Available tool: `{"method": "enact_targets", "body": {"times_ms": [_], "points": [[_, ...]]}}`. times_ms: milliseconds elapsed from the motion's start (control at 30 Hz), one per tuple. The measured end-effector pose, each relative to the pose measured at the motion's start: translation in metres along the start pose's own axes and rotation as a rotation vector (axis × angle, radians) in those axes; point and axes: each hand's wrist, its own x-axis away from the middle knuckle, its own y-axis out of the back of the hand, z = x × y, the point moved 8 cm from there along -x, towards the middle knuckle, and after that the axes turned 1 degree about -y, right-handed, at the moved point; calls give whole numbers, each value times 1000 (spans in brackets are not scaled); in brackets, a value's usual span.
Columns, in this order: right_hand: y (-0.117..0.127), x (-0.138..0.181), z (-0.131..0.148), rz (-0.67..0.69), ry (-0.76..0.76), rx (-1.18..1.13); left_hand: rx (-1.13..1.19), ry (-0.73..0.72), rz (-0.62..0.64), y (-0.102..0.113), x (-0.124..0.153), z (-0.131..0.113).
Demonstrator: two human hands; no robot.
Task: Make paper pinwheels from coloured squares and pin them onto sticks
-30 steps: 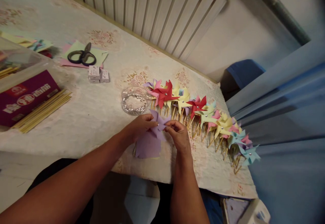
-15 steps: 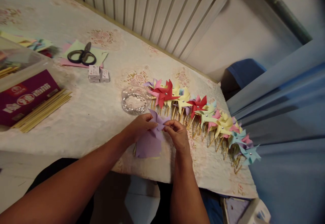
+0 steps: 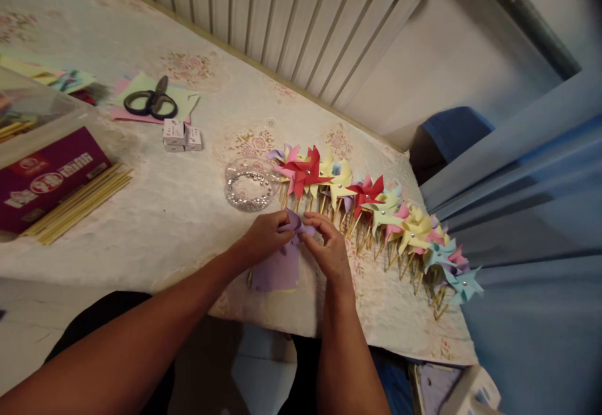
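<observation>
Between my two hands is a purple paper pinwheel (image 3: 295, 222), its blades curled in toward the middle. My left hand (image 3: 266, 236) pinches it from the left, fingers closed on the paper. On the other side my right hand (image 3: 329, 249) has its bent thumb and fingers at the right edge, gripping the paper there. Beneath them a stack of purple paper squares (image 3: 276, 269) lies near the table's front edge. Just beyond the hands stands a clear round dish (image 3: 251, 184) of small silvery pins or beads. Finished pinwheels on sticks (image 3: 367, 195) lie in a row to the right.
Black-handled scissors (image 3: 150, 104) rest on coloured paper sheets, beside small white boxes (image 3: 182, 135). At left, wooden sticks (image 3: 82, 205) lie by a plastic bin (image 3: 56, 177) with a purple label. A radiator (image 3: 263, 20) runs behind the table; a blue curtain (image 3: 527, 214) hangs at right.
The purple pinwheel's blades have folded inward, and its shape is more curled. My fingers have shifted slightly around it. The items on the table stay in place.
</observation>
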Motion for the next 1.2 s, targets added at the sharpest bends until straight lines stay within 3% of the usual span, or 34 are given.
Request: {"method": "enact_targets", "body": {"times_ms": [267,467,667,900,1200], "points": [[-6,2,9,34,103,177,-153,-76,31,-4,2,-6],[-9,3,10,61,96,158,-156,-82,46,-6,3,-8],[-6,1,9,36,37,66,117,67,34,-5,5,-4],[-2,0,-17,-28,-74,-145,525,159,67,-11,10,3],[-9,2,-27,-65,-166,-156,626,251,22,-22,11,9]]}}
